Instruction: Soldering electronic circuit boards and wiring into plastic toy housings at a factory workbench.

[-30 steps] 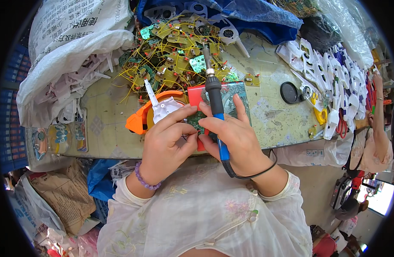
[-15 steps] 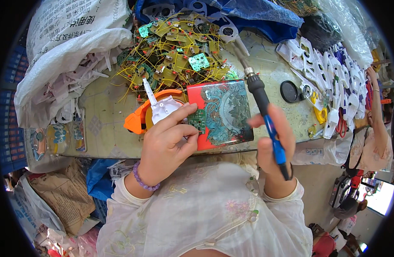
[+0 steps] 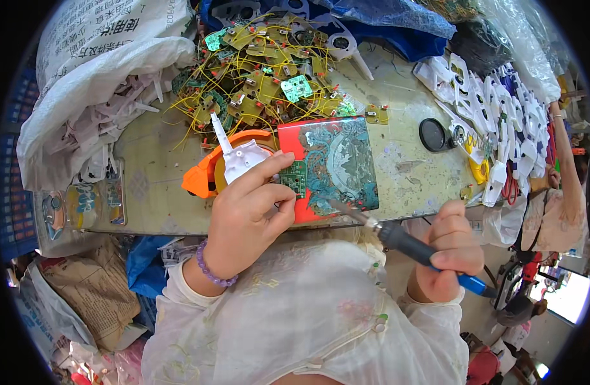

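My left hand [image 3: 247, 212] is bent over a small green circuit board [image 3: 297, 178], its fingers closed at the board's left edge. That board lies on the red part of a flat box [image 3: 304, 209] whose right side carries a dark, scuffed pattern. In a fist, my right hand [image 3: 456, 256] grips a soldering iron [image 3: 407, 244] with a black and blue handle. The iron's tip points left, over the box's lower edge. Beside my left hand, a white plastic casing with a handle [image 3: 242, 160] rests against an orange ring-shaped holder [image 3: 198, 178].
Behind the box rises a heap of circuit boards with yellow wires [image 3: 263, 77]. White plastic casings [image 3: 500, 122] are stacked at the right, near a round black lid [image 3: 432, 134]. A white sack [image 3: 109, 83] of casings stands left. Another person's arm [image 3: 564, 154] shows far right.
My right hand has moved right and toward me, swinging the soldering iron from upright to a leftward slant. A small board now shows behind the box's right corner. My left hand stays nearly still.
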Motion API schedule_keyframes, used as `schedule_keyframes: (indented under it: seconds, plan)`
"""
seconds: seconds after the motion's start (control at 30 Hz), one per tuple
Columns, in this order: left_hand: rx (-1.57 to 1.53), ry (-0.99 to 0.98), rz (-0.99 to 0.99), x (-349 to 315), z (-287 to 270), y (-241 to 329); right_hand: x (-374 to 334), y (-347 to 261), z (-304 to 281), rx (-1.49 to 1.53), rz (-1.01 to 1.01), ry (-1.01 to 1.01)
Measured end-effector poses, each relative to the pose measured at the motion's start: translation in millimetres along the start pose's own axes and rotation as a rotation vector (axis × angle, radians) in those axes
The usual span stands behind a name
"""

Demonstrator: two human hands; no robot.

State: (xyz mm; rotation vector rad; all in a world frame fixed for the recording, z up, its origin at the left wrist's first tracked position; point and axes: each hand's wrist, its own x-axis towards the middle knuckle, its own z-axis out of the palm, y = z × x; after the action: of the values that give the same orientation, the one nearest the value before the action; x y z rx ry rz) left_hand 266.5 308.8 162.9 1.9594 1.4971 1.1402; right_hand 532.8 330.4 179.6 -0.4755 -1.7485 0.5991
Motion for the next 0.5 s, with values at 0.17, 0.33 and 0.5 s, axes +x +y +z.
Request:
schedule_keyframes:
  seconds: [0.17, 0.33, 0.5]
  plan:
    - [0.013, 0.001, -0.005, -1, 0, -1, 13, 2, 4, 0.035, -0.016, -0.183]
    - [0.006, -0.004, -0.023, -1, 0, 1, 15, 7, 8, 0.023, -0.055, -0.213]
    - [0.012, 0.002, -0.025, -1, 1, 3, 16, 8, 9, 0.021, -0.060, -0.230]
